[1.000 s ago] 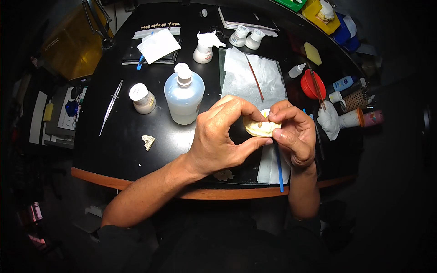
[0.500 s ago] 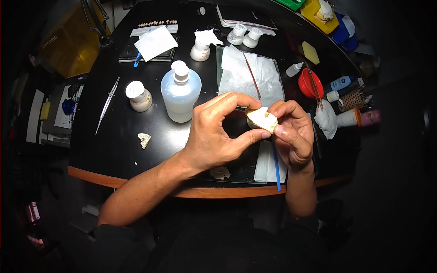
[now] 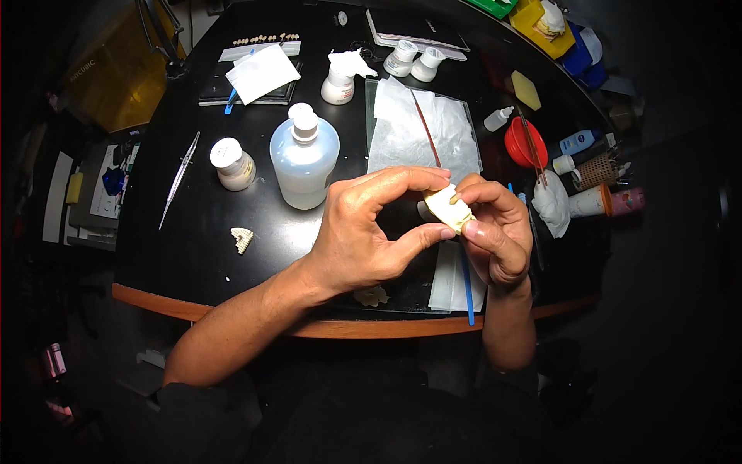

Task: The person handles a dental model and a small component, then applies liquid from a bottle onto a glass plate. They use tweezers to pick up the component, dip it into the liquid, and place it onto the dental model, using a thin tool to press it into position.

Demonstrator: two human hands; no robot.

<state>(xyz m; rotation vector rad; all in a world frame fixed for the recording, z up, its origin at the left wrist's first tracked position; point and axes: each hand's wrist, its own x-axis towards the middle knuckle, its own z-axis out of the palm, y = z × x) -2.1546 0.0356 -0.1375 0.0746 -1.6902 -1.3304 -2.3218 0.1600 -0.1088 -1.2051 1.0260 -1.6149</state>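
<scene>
A cream-coloured dental model [image 3: 442, 204] is held up over the table between both hands. My left hand [image 3: 354, 228] grips its left end, the index finger along the top and the thumb underneath. The fingertips of my right hand [image 3: 501, 228] pinch its right end, with a small tooth-like piece by the index fingertip. Behind the hands, a brown-handled brush [image 3: 426, 127] rests across white tissue [image 3: 394, 127] on a glass plate. Below them, a blue stick [image 3: 468, 290] lies over paper strips [image 3: 446, 282] near the front edge.
A large translucent bottle [image 3: 304, 166] stands left of the hands, beside a small white jar [image 3: 233, 165]. Tweezers [image 3: 179, 182] and a beige honeycomb piece [image 3: 242, 240] lie further left. At right are a red bowl [image 3: 519, 143] and crumpled tissue [image 3: 551, 205].
The dental model has been tilted a little, its right end turning downward, and both hands have shifted slightly with it. The whole view has moved a few pixels; the table items stay put.
</scene>
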